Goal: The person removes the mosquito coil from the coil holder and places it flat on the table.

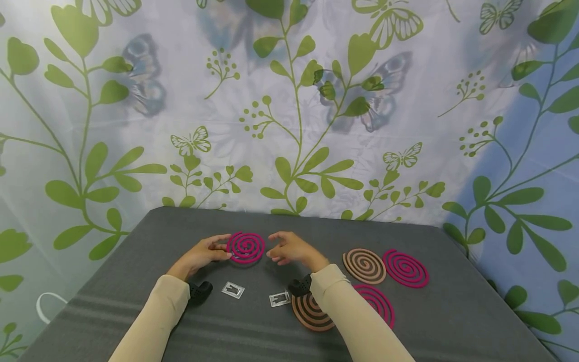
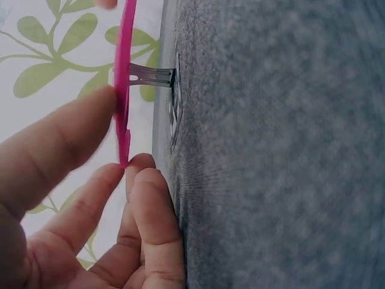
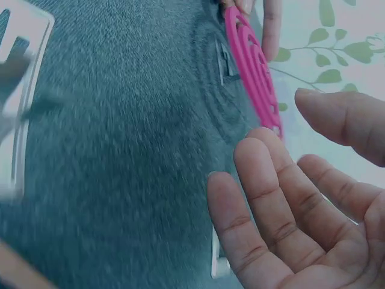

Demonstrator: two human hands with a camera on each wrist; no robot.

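A pink spiral mosquito coil point(image 2: 123, 54) stands raised on the upright prong of a thin metal coil stand point(image 2: 175, 114), close over the grey table. My left hand point(image 1: 204, 255) holds the coil's left rim, its thumb toward me and index finger on the far side, the other fingers curled beneath. Facing it from the right, my right hand point(image 1: 291, 249) has loosely bent, spread fingers with nothing between them. Its fingertips are just short of the coil's right edge.
Nearer me lie two flat metal coil stands, one left point(image 1: 233, 289) and one right point(image 1: 280, 299). Right of them are a brown coil point(image 1: 312, 312) and a pink coil point(image 1: 377, 304), partly behind my right sleeve. Farther right lie another brown coil point(image 1: 364, 266) and pink coil point(image 1: 405, 269).
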